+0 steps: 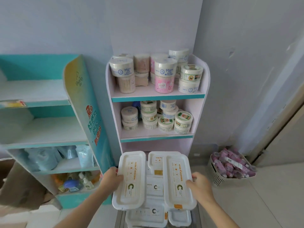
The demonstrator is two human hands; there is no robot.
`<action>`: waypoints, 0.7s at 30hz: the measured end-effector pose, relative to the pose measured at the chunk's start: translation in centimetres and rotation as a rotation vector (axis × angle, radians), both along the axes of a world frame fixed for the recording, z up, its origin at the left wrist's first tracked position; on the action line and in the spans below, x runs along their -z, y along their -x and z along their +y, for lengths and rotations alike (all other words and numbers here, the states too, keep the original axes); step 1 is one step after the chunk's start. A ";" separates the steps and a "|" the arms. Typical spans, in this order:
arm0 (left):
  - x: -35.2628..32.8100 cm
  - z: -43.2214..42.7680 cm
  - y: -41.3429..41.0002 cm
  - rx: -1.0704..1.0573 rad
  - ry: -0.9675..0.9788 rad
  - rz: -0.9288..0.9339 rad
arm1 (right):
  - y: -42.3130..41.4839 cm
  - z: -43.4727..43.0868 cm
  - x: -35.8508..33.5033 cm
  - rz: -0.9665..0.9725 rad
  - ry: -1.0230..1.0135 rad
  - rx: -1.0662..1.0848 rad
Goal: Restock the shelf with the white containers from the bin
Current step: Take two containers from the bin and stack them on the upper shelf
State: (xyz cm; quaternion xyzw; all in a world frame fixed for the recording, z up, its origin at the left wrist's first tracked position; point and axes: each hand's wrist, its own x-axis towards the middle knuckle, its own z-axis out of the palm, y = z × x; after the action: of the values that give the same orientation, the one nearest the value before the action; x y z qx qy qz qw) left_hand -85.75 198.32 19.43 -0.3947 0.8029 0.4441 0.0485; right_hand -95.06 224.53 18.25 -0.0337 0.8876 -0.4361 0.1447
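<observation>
Two bare forearms reach forward from the bottom edge, each hand gripping one flat white container. Left hand (111, 179) clamps the outer long edge of the left container (130, 180), thumb on the lid and fingers curled underneath. Right hand (199, 185) takes the right container (179, 180) the same way on its outer edge. Both containers are rounded rectangles with a pale label strip down the lid, small orange marks and a green "C" logo near the hands; the small print is too blurred to read. They are held side by side, tilted slightly, above the bin (121, 219), where more white containers (154, 186) of the same kind lie stacked; at least four show, some partly covered.

Ahead stands the narrow lilac shelf unit (206, 76) with teal front edges. Its top shelf carries round tubs (121, 67), some lettered "Johnson's baby", plus pink and clear cotton-swab jars. Its middle shelf holds about a dozen round white jars (183, 119) with green-and-red labels, stacked in twos. The space below, just behind the held containers, looks bare.

To the left stands a teal display rack (82, 99) with red and white Chinese lettering on its side panel. On the floor at the right a ribbed basket (217, 178) holds many purple tubes.
</observation>
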 end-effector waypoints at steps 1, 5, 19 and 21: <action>-0.8 -0.5 -0.5 -0.012 0.000 0.017 | -0.1 -0.4 -0.8 0.019 0.006 -0.019; -4.0 -2.4 -2.6 -0.067 -0.019 0.075 | -0.2 -2.3 -4.3 0.074 0.020 -0.138; -11.1 -12.1 -11.4 -0.249 0.041 0.147 | -2.8 -12.7 -11.2 0.131 0.091 -0.308; -11.8 -14.4 -12.7 -0.266 0.036 0.187 | -3.7 -14.7 -12.1 0.152 0.089 -0.313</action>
State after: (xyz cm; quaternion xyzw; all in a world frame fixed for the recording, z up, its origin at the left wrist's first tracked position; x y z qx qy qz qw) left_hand -73.10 183.94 31.20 -0.4555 0.7523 0.4668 -0.0927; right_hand -91.38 209.81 30.31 -0.2108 0.8597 -0.4431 0.1419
